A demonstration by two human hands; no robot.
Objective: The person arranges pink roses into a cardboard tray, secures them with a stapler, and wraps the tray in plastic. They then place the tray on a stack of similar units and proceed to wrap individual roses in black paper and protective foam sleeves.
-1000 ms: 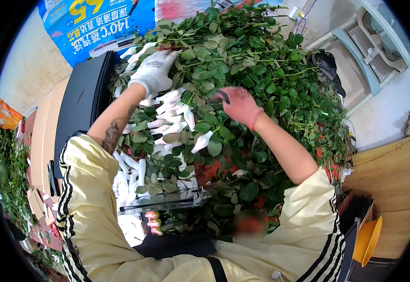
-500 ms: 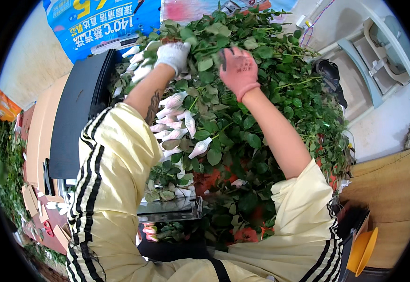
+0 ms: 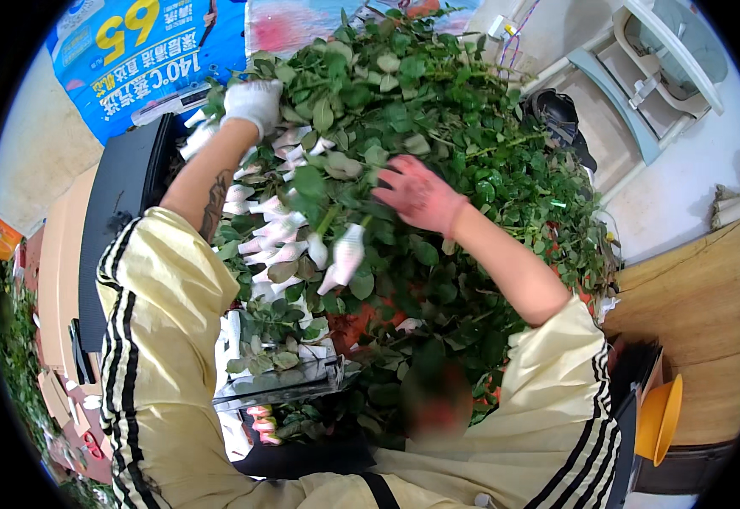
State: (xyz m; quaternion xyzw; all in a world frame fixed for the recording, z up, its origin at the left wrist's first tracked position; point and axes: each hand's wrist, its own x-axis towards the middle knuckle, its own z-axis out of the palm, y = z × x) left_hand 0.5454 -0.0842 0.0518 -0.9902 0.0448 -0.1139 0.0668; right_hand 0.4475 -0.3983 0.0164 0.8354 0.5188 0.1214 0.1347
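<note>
A pile of leafy rose stems [image 3: 480, 127] covers the surface before me. Along its left side lie several flower heads in whitish foam-net sleeves [image 3: 272, 242]. At the far left of the pile, my left hand [image 3: 253, 109] in a white glove reaches among leaves beside the sleeved heads; its fingers are mostly hidden. My right hand [image 3: 419, 195], in a pinkish-red glove, is over the middle of the leaves with its fingers spread. Just below and left of it, one sleeved flower head [image 3: 347, 254] hangs tilted on its stem.
A dark corrugated board [image 3: 120, 204] stands on the left beside a brown cardboard sheet [image 3: 60, 263]. Near me is a clear plastic-like tray [image 3: 277, 386]. Red scissors [image 3: 92, 445] lie lower left. A pale high chair [image 3: 616, 102] and an orange-yellow bowl-shaped thing [image 3: 660, 420] are at the right.
My view has shifted, moving the scene leftward. My right hand has come down nearer to me, its fingers now spread. A blurred green and reddish patch has appeared at lower centre.
</note>
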